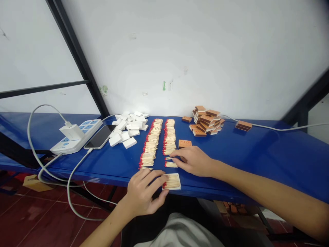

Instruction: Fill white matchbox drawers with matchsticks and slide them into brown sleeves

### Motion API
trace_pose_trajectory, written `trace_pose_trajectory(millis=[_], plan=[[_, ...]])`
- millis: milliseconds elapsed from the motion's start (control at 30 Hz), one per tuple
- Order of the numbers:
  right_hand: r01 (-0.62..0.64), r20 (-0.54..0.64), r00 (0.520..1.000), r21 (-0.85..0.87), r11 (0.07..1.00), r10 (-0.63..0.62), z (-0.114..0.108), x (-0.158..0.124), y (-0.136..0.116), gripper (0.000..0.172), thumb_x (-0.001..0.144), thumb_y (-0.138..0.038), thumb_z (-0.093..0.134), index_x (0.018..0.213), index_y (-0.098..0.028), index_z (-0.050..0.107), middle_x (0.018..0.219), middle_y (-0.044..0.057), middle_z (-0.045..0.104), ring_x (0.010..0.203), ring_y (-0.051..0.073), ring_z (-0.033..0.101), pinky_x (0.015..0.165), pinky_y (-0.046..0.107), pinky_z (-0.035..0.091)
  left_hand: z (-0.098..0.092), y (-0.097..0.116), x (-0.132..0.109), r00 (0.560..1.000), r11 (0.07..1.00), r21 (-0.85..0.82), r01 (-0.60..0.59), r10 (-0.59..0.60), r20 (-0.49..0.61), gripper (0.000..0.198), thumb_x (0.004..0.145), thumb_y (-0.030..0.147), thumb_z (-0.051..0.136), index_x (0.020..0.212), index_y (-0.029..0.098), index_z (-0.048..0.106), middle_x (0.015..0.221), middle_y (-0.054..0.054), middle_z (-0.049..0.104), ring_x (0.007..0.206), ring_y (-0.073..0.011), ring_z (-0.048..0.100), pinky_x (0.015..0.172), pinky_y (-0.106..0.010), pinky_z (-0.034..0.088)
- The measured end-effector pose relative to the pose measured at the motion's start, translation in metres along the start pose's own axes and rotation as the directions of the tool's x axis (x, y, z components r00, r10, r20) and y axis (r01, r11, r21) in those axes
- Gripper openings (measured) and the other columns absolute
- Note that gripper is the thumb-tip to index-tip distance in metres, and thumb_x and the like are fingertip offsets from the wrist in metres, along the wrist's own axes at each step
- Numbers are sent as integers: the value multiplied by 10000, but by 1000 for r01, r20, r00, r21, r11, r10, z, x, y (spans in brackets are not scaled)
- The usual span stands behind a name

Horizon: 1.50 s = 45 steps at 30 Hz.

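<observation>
My left hand (147, 192) grips the left end of a white matchbox tray (179, 182) at the table's front edge. Red-headed matches lie in that tray. Beyond it, my right hand (197, 161) pinches thumb and forefinger together at a few matches (168, 158), at the near end of the right row of matches (169, 137). A small group of matches (171, 164) lies between this hand and the tray. To the left runs a second long row of matches (150, 144). Just behind my right hand is an orange matchbox sleeve (185, 143).
White trays (131, 125) are heaped at the back left, beside a phone (100, 136) and a power strip (88, 128) with looping cables. Matchboxes (207, 120) form a pile at the back right. One more matchbox (243, 125) sits farther right by a white cable.
</observation>
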State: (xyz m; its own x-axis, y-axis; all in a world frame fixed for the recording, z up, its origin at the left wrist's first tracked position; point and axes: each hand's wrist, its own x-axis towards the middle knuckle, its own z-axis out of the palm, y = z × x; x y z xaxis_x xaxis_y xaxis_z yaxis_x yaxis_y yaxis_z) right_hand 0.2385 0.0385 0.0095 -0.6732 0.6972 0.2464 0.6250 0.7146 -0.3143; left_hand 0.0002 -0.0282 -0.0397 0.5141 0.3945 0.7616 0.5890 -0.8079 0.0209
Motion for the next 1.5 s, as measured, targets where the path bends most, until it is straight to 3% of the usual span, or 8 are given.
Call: trace_pose_trajectory(millis=[200, 433, 800, 1267, 1500], plan=[[-16, -3, 1000, -5, 1000, 16, 0, 1, 0, 263, 983, -272, 507, 1075, -191, 739, 814, 38, 746, 701, 162, 631, 658, 267, 387, 0, 0, 1, 1000, 1000, -5, -1, 1, -5, 194, 884, 234, 598, 1056, 192, 678, 978, -74, 756, 753, -198, 635, 671, -329, 498], [35, -5, 999, 37, 999, -35, -1, 0, -2, 241, 975, -256, 513, 903, -189, 733, 765, 16, 727, 641, 129, 590, 619, 253, 359, 0, 0, 1, 1000, 1000, -9, 1, -1, 0, 192, 885, 231, 595, 1051, 188, 681, 981, -73, 754, 759, -198, 632, 677, -329, 497], [3, -28, 1000, -27, 1000, -4, 5, -1, 5, 340, 978, -270, 490, 1237, -219, 704, 1050, 56, 773, 891, 203, 701, 732, 282, 452, 0, 0, 1, 1000, 1000, -15, -1, 2, 1, 195, 880, 226, 605, 1057, 186, 677, 993, -66, 751, 758, -197, 619, 677, -333, 489], [12, -35, 999, 25, 1000, -12, 5, -1, 4, 288, 977, -262, 499, 1119, -204, 743, 972, 41, 778, 785, 166, 682, 685, 265, 429, 0, -1, -1, 1000, 1000, -25, -1, 1, 11, 208, 877, 221, 614, 1075, 189, 667, 1017, -69, 750, 779, -209, 620, 686, -345, 484], [-7, -28, 1000, 2, 1000, 7, 5, -1, 4, 292, 978, -261, 511, 1166, -217, 730, 955, 48, 777, 778, 176, 673, 667, 264, 411, 0, 0, -1, 1000, 1000, -21, 1, -1, 0, 203, 875, 218, 612, 1067, 191, 672, 1009, -67, 751, 774, -207, 621, 682, -344, 485]])
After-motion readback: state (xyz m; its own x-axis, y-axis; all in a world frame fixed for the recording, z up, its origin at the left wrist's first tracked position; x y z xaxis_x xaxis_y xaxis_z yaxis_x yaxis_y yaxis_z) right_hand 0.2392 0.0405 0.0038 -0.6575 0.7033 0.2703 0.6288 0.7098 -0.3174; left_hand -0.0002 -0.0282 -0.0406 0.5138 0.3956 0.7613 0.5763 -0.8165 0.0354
